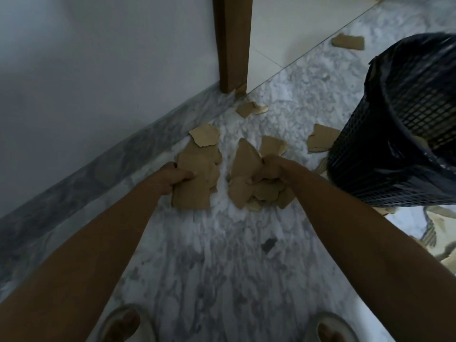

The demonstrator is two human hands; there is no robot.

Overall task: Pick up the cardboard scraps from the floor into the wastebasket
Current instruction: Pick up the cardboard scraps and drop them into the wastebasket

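Grey-veined marble floor (pixel 222 255) is seen from above, bordered on the left by a marble skirting (pixel 103 166) under a pale wall (pixel 98 58). A brown wooden post (pixel 233 43) stands at the wall's corner, with a white panel (pixel 291 28) beyond it.

Both bare forearms are stretched forward and down. A flat stack of scraps (pixel 197 178) is grasped by the left hand (pixel 172 177), the thumb laid across the top piece and the fingers tucked beneath. A looser bundle (pixel 251 183) of torn pieces is clenched in the right hand (pixel 267 170), with the fingers curled round its middle. Whether either handful is resting on the floor or lifted clear of it cannot be told.

More cardboard is scattered on the floor: one piece (pixel 205 138) just beyond the left stack, a pair (pixel 250 109) near the foot of the post, one (pixel 272 145) behind the right hand, one (pixel 320 141) just beside the wastebasket, and one (pixel 348 41) further off by the white panel.

To the right, a black mesh wastebasket (pixel 394 149) lined with a dark bag (pixel 419 58) is seen, tilted in the wide-angle view. Further fragments (pixel 429 233) are visible low at the right edge, blurred.

Two sandalled feet (pixel 125 324) are seen at the bottom edge.
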